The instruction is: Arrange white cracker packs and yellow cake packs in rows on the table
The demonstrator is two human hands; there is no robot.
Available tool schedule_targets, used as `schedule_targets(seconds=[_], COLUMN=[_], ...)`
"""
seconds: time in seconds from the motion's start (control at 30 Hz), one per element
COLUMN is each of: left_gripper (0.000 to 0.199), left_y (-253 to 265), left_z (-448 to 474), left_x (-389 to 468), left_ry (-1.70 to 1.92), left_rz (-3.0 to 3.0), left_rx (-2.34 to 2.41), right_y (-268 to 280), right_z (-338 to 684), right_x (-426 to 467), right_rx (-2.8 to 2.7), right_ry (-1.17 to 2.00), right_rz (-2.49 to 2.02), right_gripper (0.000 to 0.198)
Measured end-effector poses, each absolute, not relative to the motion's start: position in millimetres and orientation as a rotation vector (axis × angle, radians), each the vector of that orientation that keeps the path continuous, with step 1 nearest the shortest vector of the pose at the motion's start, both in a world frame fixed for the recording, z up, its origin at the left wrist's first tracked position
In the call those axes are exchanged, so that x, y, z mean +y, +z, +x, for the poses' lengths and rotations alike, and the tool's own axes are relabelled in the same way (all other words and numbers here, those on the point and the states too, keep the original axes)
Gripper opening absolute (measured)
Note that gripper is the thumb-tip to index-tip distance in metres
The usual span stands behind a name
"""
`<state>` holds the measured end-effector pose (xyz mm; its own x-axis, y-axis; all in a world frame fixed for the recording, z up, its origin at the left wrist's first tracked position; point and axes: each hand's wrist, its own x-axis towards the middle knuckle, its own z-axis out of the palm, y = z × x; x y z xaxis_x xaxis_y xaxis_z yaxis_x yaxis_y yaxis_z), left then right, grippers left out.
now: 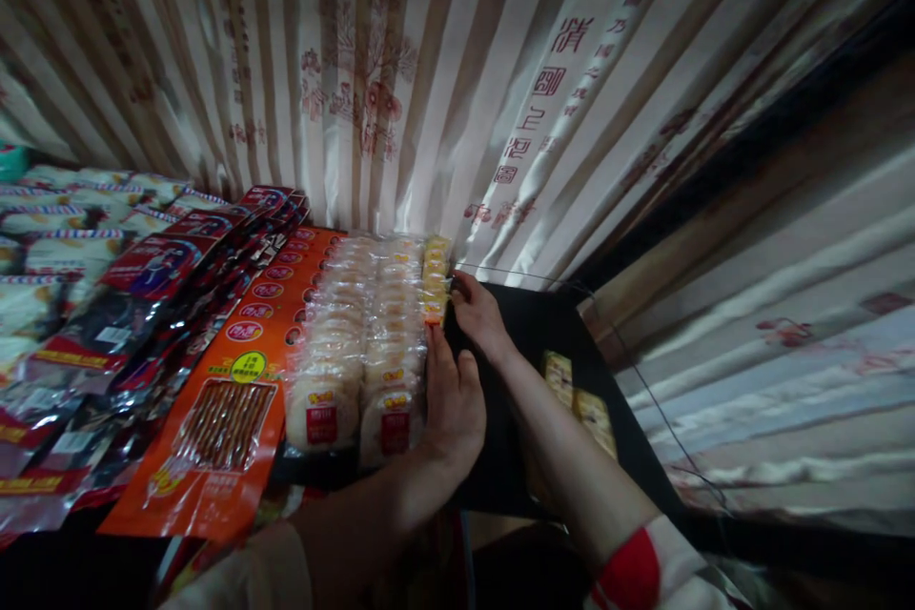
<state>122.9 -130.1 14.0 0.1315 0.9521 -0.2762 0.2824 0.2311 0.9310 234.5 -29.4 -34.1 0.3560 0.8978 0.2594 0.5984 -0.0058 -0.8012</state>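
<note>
A person's two bare hands bracket a slim row of yellow packs (436,278) near the right end of a black table (500,472) lined with snacks. The left hand (456,400) lies open along the side of the pale packs (395,357), fingertips by the yellow row's near end. The right hand (478,313), apart from its partner, is at the row's outer side, fingers bent; from where I stand, I cannot tell whether it touches or pinches anything.

The yellow packs look light, and their glossy wrap is probably slippery. What is inside may well crumble, so a flat palm along the outer side, or a gentle hold at both ends, should serve better than a squeeze. The pale packs, round and overlapping, could slump if shoved.

Room is tight on the left, where the pale packs stand against the yellow row and orange packs (247,332) lie beyond. A curtain (386,67) hangs close behind. Open tabletop lies to the right, running to the side edge, broken only by two yellowish blocks (595,419) partly behind the right forearm (558,457). A thin wire (521,274) skirts the far corner, a possible snag.
</note>
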Motion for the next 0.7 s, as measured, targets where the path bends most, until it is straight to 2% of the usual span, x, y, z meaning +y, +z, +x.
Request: schedule_targets(seconds=[0.23, 0.4, 0.57, 0.7], left_gripper=[0.054, 0.036, 0.038, 0.033], left_y=[23, 33, 72, 79], left_z=[120, 99, 48, 12], left_x=[-147, -188, -238, -260], left_ry=[0.715, 0.718, 0.619, 0.603], left_rz=[1.291, 1.063, 0.928, 0.987], left_rx=[1.364, 1.029, 0.504, 0.555], right_y=[-9, 6, 39, 82], right_z=[256, 286, 265, 219], right_x=[-102, -161, -213, -289], right_rx=[-1.294, -1.233, -1.124, -1.295], right_ry=[0.250, 0.094, 0.323, 0.487], right_rz=[-1.717, -1.833, -1.692, -1.410], right_gripper=[0.033, 0.033, 0.035, 0.032])
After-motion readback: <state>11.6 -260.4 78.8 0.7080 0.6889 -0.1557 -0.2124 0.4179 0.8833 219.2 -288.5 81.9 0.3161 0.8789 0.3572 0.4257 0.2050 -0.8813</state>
